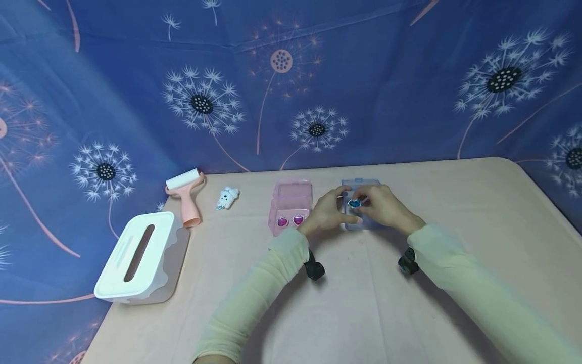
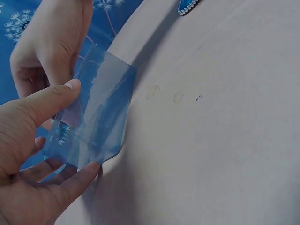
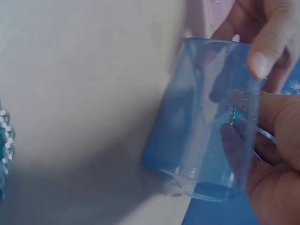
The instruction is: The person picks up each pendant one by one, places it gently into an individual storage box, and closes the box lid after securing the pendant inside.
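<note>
My left hand (image 1: 328, 210) grips a clear blue plastic box (image 1: 349, 181) by its side, thumb on one edge and fingers along another. My right hand (image 1: 384, 205) reaches into that box and pinches a small blue gem ornament (image 1: 354, 203) with a silvery beaded rim between thumb and fingertips. The ornament shows through the clear wall in both wrist views. A second blue beaded ornament (image 2: 188, 5) lies on the cloth at the top of the left wrist view.
Left of the blue box is an open pink box (image 1: 292, 189) with two pink heart gems (image 1: 298, 220). Farther left lie a small white-and-blue plush-like figure (image 1: 227, 197), a lint roller (image 1: 186, 197) and a white slotted tissue box (image 1: 136, 255). A patterned blue curtain (image 1: 364, 101) hangs behind the table.
</note>
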{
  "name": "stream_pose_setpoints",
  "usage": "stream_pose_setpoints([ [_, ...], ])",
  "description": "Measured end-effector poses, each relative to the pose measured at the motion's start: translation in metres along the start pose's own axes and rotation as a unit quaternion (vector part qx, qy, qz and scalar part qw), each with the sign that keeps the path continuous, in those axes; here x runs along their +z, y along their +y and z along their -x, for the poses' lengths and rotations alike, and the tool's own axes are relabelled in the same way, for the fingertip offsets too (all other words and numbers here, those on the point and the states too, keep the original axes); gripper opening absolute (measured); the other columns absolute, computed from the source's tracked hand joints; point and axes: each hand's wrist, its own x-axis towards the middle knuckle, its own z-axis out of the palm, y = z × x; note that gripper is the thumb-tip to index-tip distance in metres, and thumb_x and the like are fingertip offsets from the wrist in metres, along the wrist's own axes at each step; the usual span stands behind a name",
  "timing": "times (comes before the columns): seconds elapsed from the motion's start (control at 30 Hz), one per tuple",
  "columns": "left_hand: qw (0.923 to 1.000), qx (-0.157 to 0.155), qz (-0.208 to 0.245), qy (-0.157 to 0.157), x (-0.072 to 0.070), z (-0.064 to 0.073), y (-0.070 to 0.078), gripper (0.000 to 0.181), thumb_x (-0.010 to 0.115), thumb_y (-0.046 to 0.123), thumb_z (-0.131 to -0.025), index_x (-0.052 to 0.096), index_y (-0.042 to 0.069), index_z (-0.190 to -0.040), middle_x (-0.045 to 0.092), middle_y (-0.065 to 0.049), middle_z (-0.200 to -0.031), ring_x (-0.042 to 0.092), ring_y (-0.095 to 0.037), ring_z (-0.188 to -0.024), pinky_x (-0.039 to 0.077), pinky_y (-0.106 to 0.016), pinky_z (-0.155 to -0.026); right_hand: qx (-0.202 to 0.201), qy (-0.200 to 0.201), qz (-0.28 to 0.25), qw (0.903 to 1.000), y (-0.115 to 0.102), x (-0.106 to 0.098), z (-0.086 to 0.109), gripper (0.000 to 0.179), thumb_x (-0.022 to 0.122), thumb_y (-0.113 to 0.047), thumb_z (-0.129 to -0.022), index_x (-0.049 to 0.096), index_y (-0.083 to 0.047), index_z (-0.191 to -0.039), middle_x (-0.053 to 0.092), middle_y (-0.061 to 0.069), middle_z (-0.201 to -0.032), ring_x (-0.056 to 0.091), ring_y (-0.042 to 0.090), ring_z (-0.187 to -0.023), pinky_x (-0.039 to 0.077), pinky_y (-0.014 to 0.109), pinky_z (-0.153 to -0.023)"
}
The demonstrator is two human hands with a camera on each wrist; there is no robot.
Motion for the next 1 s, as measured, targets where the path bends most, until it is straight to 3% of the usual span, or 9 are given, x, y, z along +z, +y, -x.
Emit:
stream_pose_setpoints([
  [0.23, 0.9999, 0.002, 0.011, 0.001, 0.0, 0.002, 0.002, 0.088, 0.087, 0.024, -0.072, 0.04, 0.014, -0.146, 0.049, -0.009, -0.146, 0.051, -0.023, -0.132, 0.043, -0.033, -0.108, 0.035, -0.04, 0.007, 0.9986, 0.0, 0.007, -0.007, 0.019, 0.074, 0.001, -0.08, 0.07, 0.003, -0.098, 0.071, 0.018, -0.096, 0.07, 0.034, -0.092, 0.058, 0.043, -0.081],
  [0.43, 1.0, -0.002, 0.0, 0.006, 0.0, 0.003, 0.004, 0.087, 0.087, 0.023, -0.071, 0.041, 0.015, -0.145, 0.051, -0.01, -0.144, 0.051, -0.022, -0.13, 0.043, -0.031, -0.107, 0.051, -0.062, 0.04, 0.996, -0.001, 0.009, -0.012, 0.017, 0.076, -0.002, -0.078, 0.071, 0.002, -0.094, 0.071, 0.013, -0.087, 0.066, 0.023, -0.08, 0.057, 0.042, -0.076],
  [0.6, 0.9999, -0.002, -0.008, 0.009, 0.002, 0.002, 0.003, 0.085, 0.086, 0.024, -0.073, 0.042, 0.015, -0.145, 0.051, -0.008, -0.145, 0.051, -0.022, -0.131, 0.044, -0.031, -0.106, 0.06, -0.069, 0.042, 0.9949, -0.001, 0.009, -0.013, 0.018, 0.075, 0.0, -0.077, 0.072, 0.002, -0.095, 0.072, 0.015, -0.089, 0.068, 0.027, -0.084, 0.058, 0.044, -0.078],
  [0.83, 0.9999, -0.006, 0.0, 0.009, 0.003, 0.002, 0.002, 0.085, 0.086, 0.025, -0.073, 0.042, 0.017, -0.145, 0.049, -0.008, -0.147, 0.05, -0.024, -0.132, 0.043, -0.034, -0.108, 0.042, -0.043, 0.026, 0.9978, -0.001, 0.005, -0.005, 0.017, 0.069, -0.001, -0.083, 0.07, 0.003, -0.1, 0.072, 0.017, -0.096, 0.069, 0.032, -0.091, 0.057, 0.046, -0.081],
  [1.0, 0.9999, -0.003, 0.006, 0.009, 0.002, 0.002, 0.002, 0.085, 0.087, 0.023, -0.072, 0.042, 0.016, -0.144, 0.051, -0.008, -0.144, 0.052, -0.023, -0.13, 0.045, -0.033, -0.105, 0.016, 0.005, 0.005, 0.9998, -0.009, -0.013, 0.02, 0.019, 0.064, -0.003, -0.089, 0.069, 0.002, -0.107, 0.071, 0.019, -0.104, 0.068, 0.036, -0.097, 0.057, 0.049, -0.08],
])
